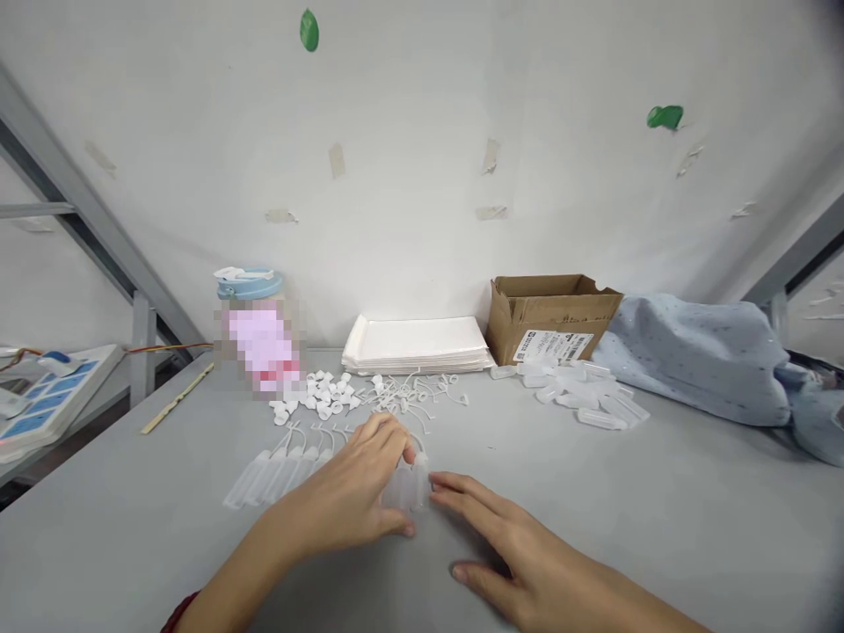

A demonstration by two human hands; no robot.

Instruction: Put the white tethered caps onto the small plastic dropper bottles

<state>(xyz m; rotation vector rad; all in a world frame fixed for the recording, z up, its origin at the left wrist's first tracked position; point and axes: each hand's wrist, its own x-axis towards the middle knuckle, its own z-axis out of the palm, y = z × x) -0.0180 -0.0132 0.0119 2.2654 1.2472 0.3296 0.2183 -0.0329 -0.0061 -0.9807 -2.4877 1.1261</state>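
My left hand point(362, 483) curves over part of a row of small translucent plastic tubes, its fingers at their top ends and its thumb at their bottom ends. One capped tube point(420, 483) with a thin white stem lies at the right end of this row, by the left fingertips. Against its right side rest the fingertips of my right hand point(488, 527), fingers stretched and thumb apart. To the left, several more tubes point(280, 475) lie side by side with thin stems pointing away from me. My left hand hides the middle of the row.
Behind the row lie small white caps point(323, 394) and thin-stemmed white pieces point(409, 394). Farther back are stacked white envelopes point(418, 343), a cardboard box point(554, 316), loose tubes point(586, 391) and blue cloth point(692, 360). A blue-lidded container point(247, 286), wooden stick point(177, 398) and power strip point(56, 400) are leftward.
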